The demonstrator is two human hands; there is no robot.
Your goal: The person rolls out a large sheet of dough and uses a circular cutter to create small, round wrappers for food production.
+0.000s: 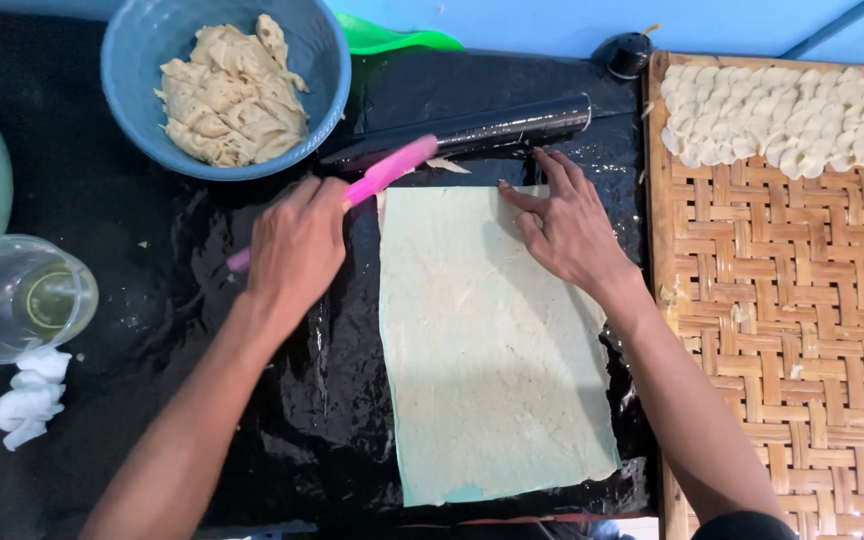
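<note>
the left hand (pixel 297 250) has its fingers wrapped tight on a pink knife (pixel 387 170). the right hand (pixel 567 230) presses flat, fingers apart, on the top of the dough sheet (pixel 487 350). the sheet lies on the shiny black desk (pixel 152 300). it looks thin, pale and soft, so i think a hard pull could rip it
</note>
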